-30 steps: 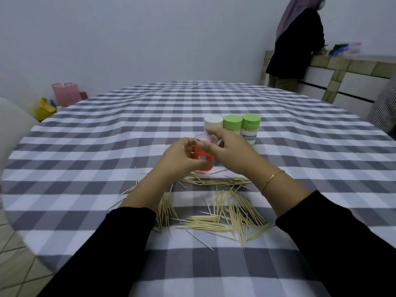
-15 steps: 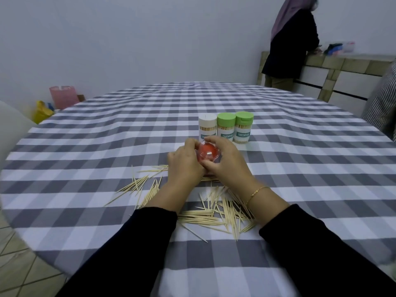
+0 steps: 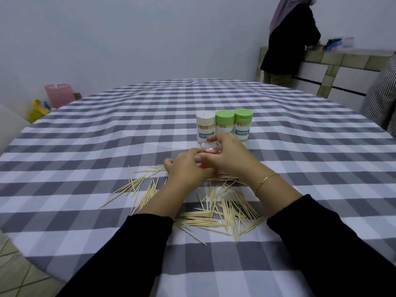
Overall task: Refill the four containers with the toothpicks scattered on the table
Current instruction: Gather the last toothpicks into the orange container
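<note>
Toothpick container (image 3: 211,152), red with a clear domed lid, is held upright. It is enclosed between left hand (image 3: 186,169) and right hand (image 3: 230,156), both grips curled round it.

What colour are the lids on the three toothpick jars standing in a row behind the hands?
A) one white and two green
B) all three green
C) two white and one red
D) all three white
A: the row behind the hands shows a white-lidded toothpick jar at its left end, then a green-lidded jar in the middle and a second green-lidded jar at its right end.
</note>
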`<act>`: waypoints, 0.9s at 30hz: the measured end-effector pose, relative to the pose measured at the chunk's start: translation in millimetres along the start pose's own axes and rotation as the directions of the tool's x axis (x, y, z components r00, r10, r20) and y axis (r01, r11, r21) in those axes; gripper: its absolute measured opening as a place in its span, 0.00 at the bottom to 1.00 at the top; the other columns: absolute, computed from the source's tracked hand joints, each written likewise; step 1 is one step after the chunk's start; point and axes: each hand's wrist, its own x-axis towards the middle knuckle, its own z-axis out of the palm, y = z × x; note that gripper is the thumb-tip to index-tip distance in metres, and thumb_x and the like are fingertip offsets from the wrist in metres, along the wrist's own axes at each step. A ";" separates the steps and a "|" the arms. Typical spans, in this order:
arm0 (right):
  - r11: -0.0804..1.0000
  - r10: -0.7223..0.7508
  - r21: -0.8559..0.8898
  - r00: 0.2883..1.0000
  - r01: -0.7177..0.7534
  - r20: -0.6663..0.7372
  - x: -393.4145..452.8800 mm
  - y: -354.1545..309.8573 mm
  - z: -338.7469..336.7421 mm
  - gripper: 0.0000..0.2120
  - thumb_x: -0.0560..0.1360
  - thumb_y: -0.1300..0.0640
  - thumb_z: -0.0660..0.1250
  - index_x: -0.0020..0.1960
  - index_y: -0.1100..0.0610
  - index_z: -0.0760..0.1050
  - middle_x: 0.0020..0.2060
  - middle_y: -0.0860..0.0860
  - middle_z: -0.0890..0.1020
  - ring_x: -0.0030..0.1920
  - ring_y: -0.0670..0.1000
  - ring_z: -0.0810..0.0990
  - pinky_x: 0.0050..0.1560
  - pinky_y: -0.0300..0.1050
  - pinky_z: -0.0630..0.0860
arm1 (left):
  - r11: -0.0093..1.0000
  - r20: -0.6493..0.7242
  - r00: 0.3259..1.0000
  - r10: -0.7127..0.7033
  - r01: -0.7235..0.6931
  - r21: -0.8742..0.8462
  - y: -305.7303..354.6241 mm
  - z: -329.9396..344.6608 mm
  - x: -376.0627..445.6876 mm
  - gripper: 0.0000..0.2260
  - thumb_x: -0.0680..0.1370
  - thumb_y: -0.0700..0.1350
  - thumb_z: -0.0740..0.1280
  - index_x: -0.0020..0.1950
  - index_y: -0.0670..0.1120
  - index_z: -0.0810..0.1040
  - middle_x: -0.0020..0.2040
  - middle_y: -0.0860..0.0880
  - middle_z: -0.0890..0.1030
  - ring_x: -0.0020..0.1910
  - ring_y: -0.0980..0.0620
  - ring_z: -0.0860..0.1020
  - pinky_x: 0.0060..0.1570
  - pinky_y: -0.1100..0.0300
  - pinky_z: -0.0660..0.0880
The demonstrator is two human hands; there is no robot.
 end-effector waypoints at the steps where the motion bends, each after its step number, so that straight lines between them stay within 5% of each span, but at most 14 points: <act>1: 0.998 -0.007 -0.055 1.000 0.006 -0.017 3.4 -2.6 -0.9 0.29 0.66 0.41 0.74 0.62 0.52 0.71 0.58 0.49 0.70 0.56 0.48 0.71 0.56 0.43 0.71 | 1.000 0.001 1.000 0.000 0.000 -0.001 -0.4 0.2 0.5 0.18 0.71 0.60 0.70 0.59 0.58 0.75 0.47 0.57 0.78 0.53 0.53 0.72 0.50 0.54 0.56; 10: 0.999 -0.024 -0.039 0.969 0.034 0.245 13.5 -11.1 -21.4 0.20 0.71 0.58 0.68 0.63 0.49 0.73 0.60 0.47 0.76 0.57 0.47 0.76 0.58 0.44 0.75 | 0.997 0.051 0.999 -0.006 0.010 -0.072 -4.9 -1.3 3.8 0.16 0.70 0.64 0.71 0.53 0.60 0.74 0.49 0.59 0.81 0.55 0.56 0.70 0.49 0.55 0.56; 16: 0.964 -0.001 -0.266 0.998 0.017 0.064 14.1 -11.0 -10.3 0.30 0.70 0.39 0.69 0.66 0.54 0.70 0.61 0.51 0.74 0.58 0.51 0.74 0.58 0.50 0.74 | 0.999 0.027 0.999 0.023 -0.022 -0.043 -8.5 2.3 6.7 0.22 0.68 0.65 0.71 0.59 0.60 0.77 0.50 0.58 0.81 0.58 0.55 0.70 0.51 0.54 0.57; 21: 0.999 -0.046 0.006 0.988 0.046 0.148 11.1 -15.6 -19.7 0.27 0.74 0.54 0.69 0.71 0.54 0.67 0.64 0.50 0.74 0.60 0.47 0.74 0.58 0.39 0.72 | 0.999 0.038 0.999 0.028 -0.027 -0.034 -10.5 2.7 8.1 0.22 0.68 0.65 0.71 0.58 0.58 0.76 0.53 0.58 0.81 0.58 0.55 0.71 0.51 0.54 0.56; 25: 0.970 0.009 0.243 1.000 -0.007 -0.010 5.2 -5.8 -32.7 0.29 0.73 0.62 0.67 0.70 0.46 0.65 0.61 0.50 0.68 0.49 0.44 0.73 0.44 0.32 0.71 | 0.999 0.026 0.999 0.031 -0.031 -0.015 -8.5 1.6 5.8 0.23 0.69 0.64 0.72 0.61 0.59 0.75 0.54 0.59 0.81 0.59 0.56 0.71 0.54 0.53 0.57; 27: 0.966 0.090 0.247 0.994 -0.072 -0.059 0.0 7.9 -33.2 0.29 0.72 0.61 0.67 0.70 0.45 0.66 0.63 0.52 0.65 0.49 0.47 0.73 0.47 0.35 0.71 | 0.999 0.017 0.999 0.042 -0.042 -0.002 -8.7 1.4 5.5 0.24 0.69 0.64 0.72 0.62 0.59 0.75 0.56 0.58 0.80 0.60 0.55 0.71 0.53 0.54 0.56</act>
